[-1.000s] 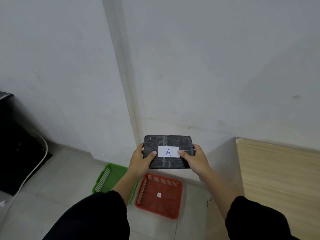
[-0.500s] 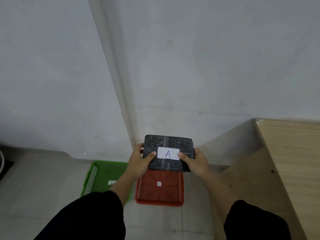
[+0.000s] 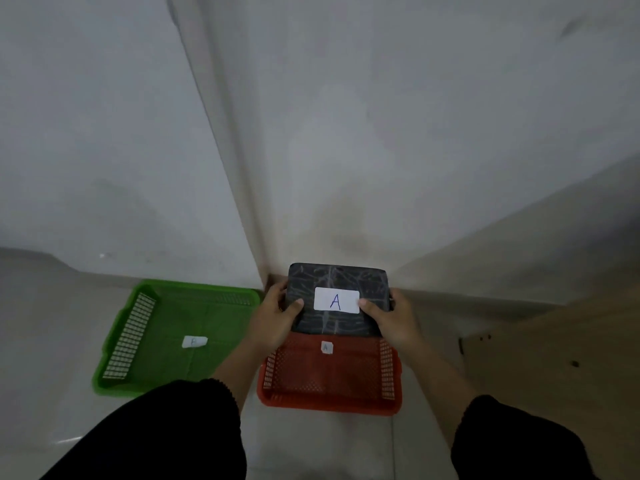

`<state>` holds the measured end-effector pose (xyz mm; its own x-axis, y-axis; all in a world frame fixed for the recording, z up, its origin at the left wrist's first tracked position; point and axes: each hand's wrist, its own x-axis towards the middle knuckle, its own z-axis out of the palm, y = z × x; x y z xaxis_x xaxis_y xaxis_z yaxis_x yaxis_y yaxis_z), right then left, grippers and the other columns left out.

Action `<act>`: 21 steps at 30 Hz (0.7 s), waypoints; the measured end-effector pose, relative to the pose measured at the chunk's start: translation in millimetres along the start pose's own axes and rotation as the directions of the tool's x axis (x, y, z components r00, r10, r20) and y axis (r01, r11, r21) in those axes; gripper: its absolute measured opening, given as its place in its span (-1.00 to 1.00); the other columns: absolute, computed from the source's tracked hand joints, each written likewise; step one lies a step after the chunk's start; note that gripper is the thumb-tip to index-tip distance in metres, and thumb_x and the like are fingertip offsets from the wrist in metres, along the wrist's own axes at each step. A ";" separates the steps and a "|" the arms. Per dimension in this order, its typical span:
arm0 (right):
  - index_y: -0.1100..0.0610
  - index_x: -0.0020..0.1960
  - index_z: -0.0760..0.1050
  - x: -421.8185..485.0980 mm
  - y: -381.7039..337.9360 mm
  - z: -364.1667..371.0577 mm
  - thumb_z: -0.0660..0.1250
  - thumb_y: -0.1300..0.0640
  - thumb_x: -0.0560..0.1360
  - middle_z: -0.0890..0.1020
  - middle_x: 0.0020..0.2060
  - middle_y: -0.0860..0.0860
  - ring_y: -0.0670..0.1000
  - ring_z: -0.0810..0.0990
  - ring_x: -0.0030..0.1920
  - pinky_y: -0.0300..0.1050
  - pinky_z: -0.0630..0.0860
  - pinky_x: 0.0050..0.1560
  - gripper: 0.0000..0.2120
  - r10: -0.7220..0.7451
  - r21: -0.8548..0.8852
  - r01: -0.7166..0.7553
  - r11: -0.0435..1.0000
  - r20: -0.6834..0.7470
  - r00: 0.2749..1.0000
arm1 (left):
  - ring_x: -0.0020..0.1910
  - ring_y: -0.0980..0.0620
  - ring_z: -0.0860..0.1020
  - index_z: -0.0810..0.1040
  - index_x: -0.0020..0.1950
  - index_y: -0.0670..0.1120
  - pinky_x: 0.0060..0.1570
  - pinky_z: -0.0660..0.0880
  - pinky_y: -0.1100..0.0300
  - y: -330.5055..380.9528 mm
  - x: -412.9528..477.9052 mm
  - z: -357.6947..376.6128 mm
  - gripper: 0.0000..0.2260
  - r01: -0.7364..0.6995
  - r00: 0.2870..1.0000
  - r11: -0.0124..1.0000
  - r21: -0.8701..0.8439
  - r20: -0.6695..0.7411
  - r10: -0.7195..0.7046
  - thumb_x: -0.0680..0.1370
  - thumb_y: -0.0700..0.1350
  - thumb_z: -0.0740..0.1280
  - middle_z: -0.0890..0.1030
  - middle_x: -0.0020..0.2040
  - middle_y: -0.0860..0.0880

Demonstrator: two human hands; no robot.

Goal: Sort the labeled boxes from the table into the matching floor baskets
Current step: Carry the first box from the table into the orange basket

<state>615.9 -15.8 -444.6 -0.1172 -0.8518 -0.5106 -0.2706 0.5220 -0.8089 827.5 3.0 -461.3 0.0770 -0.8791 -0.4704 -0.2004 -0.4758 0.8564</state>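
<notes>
A flat black box [image 3: 337,278] with a white label marked "A" is held level in front of me. My left hand [image 3: 275,315] grips its left edge and my right hand [image 3: 393,318] grips its right edge, thumbs on top. It hovers over the far end of a red mesh basket [image 3: 329,375] on the floor, which has a small white tag marked "A" inside. To the left lies a green basket [image 3: 166,327] with its own white tag; the letter is too blurred to read.
Both baskets sit on a pale tiled floor against a grey wall corner. A wooden table side [image 3: 554,358] rises at the right. Black sleeves cover both forearms at the bottom of the view.
The view has tilted down and closer to the floor. The box, still in both hands, has come lower over the red basket, and both baskets look larger.
</notes>
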 end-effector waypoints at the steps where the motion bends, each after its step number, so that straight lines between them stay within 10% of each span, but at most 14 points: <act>1: 0.18 0.23 0.46 14.2 19.1 8.8 0.45 0.06 0.40 0.61 0.12 0.12 0.10 0.61 0.03 0.04 0.60 0.03 -0.54 0.000 0.012 0.000 1.000 0.009 1.000 | 0.22 -0.10 0.51 0.28 0.39 0.00 0.24 0.47 -0.09 -21.5 13.3 3.3 -0.58 -0.003 1.000 1.000 0.012 0.007 0.002 0.54 -0.02 0.25 0.50 0.31 -0.10; 6: 0.21 0.25 0.45 81.6 105.0 48.3 0.45 0.08 0.40 0.60 0.13 0.13 0.04 0.59 -0.01 -0.19 0.54 -0.12 -0.52 -0.016 0.022 0.015 1.000 0.023 1.000 | 0.24 -0.05 0.49 0.41 0.31 -0.05 0.29 0.41 -0.02 -113.2 73.0 19.7 -0.66 -0.127 0.991 0.982 0.137 -0.031 0.133 0.53 -0.09 0.28 0.53 0.28 -0.11; 10: 0.20 0.24 0.47 123.6 160.4 68.7 0.46 0.07 0.39 0.61 0.15 0.15 0.11 0.61 0.05 0.01 0.58 0.05 -0.53 0.000 0.033 -0.001 0.999 0.015 1.000 | 0.38 -0.06 0.33 0.35 0.39 -0.06 0.36 0.23 0.08 -167.3 109.1 28.0 -0.58 -0.185 0.966 0.921 0.344 -0.109 0.234 0.55 0.00 0.24 0.36 0.42 -0.09; 21: 0.19 0.22 0.49 175.5 226.5 98.1 0.47 0.08 0.38 0.62 0.13 0.15 0.04 0.58 -0.06 -0.14 0.53 -0.12 -0.54 -0.007 -0.040 0.005 0.999 -0.027 1.000 | 0.52 0.07 0.00 0.05 0.52 -0.02 0.35 -0.07 0.23 -228.9 144.5 28.5 -0.44 -0.195 0.956 0.924 0.331 -0.146 0.254 0.57 0.13 0.08 0.07 0.56 -0.02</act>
<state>627.8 -42.8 -746.0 -0.1416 -0.8561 -0.4971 -0.3095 0.5153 -0.7992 856.6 -14.3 -731.4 0.1652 -0.9655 -0.2014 -0.5229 -0.2589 0.8121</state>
